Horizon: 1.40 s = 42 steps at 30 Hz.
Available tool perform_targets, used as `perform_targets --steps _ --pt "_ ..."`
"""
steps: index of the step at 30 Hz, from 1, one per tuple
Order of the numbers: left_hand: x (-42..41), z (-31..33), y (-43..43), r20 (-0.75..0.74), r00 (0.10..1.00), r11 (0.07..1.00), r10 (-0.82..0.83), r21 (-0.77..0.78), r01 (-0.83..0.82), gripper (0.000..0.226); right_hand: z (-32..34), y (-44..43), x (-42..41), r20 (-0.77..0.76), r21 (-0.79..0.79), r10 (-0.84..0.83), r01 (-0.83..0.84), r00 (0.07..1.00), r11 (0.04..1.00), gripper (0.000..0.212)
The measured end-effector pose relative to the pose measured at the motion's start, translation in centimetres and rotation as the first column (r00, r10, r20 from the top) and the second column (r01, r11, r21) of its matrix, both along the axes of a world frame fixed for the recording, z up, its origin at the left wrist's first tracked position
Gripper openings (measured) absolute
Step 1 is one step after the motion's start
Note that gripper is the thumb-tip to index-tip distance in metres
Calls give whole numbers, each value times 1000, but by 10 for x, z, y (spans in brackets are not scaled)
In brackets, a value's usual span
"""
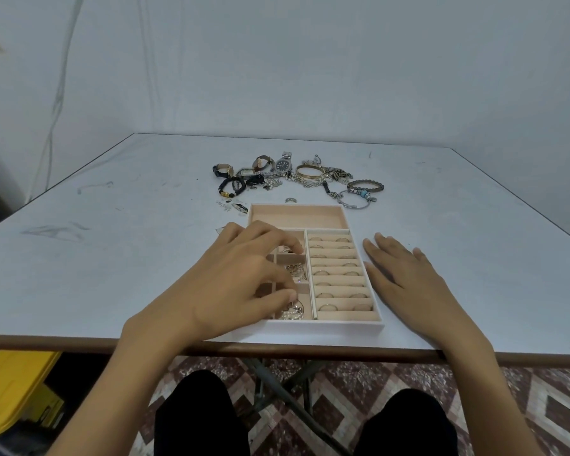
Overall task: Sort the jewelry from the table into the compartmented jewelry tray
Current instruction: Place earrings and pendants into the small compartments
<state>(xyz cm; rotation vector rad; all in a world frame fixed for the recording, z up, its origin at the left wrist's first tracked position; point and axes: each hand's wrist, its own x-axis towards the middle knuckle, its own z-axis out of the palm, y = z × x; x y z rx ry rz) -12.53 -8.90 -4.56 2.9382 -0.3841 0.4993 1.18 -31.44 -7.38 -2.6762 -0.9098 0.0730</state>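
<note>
L hand point(241, 278) hangs over the small slots on the left side of the tray point(326, 326), fingers curled down, tips by the upper small slot, thumb by the lower one. Can't tell if it's pinching a piece or holds nothing. R hand point(408, 278) lies flat on the worktop point(112, 258), fingers straight and a bit spread, just beside the tray's right wall, prob. steadying it.

Tray sits at frame centre, near the worktop's front edge.

Done so far: ring rolls point(339, 274) on the right carry rings in most rows. A chain point(296, 269) sits in the mid small slot and a pearl piece point(292, 312) in the lower one.

Left: most of the bulk. The pile above the tray, upper centre, has watches point(282, 164), a gold bangle point(310, 171), bead bracelets point(365, 185), a black bead bracelet point(231, 187) and chains. One loose ring point(291, 200) lies just past the tray's far wall, and small bits point(231, 205) lie off its upper-left corner. No watch or bangle is in the tray yet. Roughly a third done, I'd judge.
</note>
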Motion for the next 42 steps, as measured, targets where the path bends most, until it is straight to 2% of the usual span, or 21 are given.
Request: perform_targets --steps 4,8,11,14,17,19,21,24,26,30,33,37,42 --pt "3 2 2 41 999 997 -15 -76 18 33 0 0 0 8 -5 0 0 1000 1000 55" --pt "17 7 18 61 998 950 -29 -308 46 23 -1 0 0 8 -1 3 -3 1000 1000 55" --pt "36 8 34 49 998 886 25 -463 1 16 0 0 0 7 -1 -1 1 1000 1000 54" --pt "59 7 49 10 991 789 132 -607 -99 12 1 1 0 4 23 -15 15 1000 1000 54" --pt "80 2 59 -42 961 632 275 -745 -214 9 5 1 1 -4 36 -24 24 1000 999 53" --pt "92 -2 67 -89 924 537 372 -791 -292 8 10 1 4 1 49 -39 39 999 998 51" --pt "103 -6 76 -145 887 492 439 -787 -372 7 18 2 10 -7 73 -56 56 998 996 43" --pt "112 -8 87 -200 845 492 497 -737 -464 9 33 9 26 -69 111 -101 109 992 988 24" --pt "117 -8 91 -211 829 503 518 -708 -495 10 45 17 41 -95 109 -138 148 986 983 19" --pt "129 -8 97 -209 816 538 539 -660 -525 13 66 46 71 -100 148 -146 160 984 976 17" --pt "140 -12 98 -198 820 588 538 -608 -533 7 78 78 90 -48 176 -127 134 991 975 15" --pt "155 -16 99 -190 819 666 542 -497 -556 10 85 120 107 -12 115 -70 71 997 991 17" --pt "171 -13 104 -86 833 755 547 -378 -535 6 72 162 113 -38 69 24 -21 999 997 20"
